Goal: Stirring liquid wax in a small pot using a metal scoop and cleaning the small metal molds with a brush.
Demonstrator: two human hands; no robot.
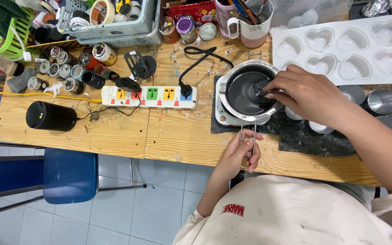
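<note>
A steel melting pot (232,77) with dark liquid inside stands on a small white hot plate (225,119) at the middle of the wooden table. My left hand (240,152) grips the pot's wire handle (247,131) near the table's front edge. My right hand (307,93) reaches over the pot's right rim, fingers closed on a small dark tool (263,89) that dips into the liquid. What the tool is I cannot tell.
A white heart-shaped mould tray (341,47) lies at the back right, small metal cups (382,100) beside it. A power strip (148,96), a black cylinder (51,115), jars and baskets fill the left. A blue chair (69,174) stands below.
</note>
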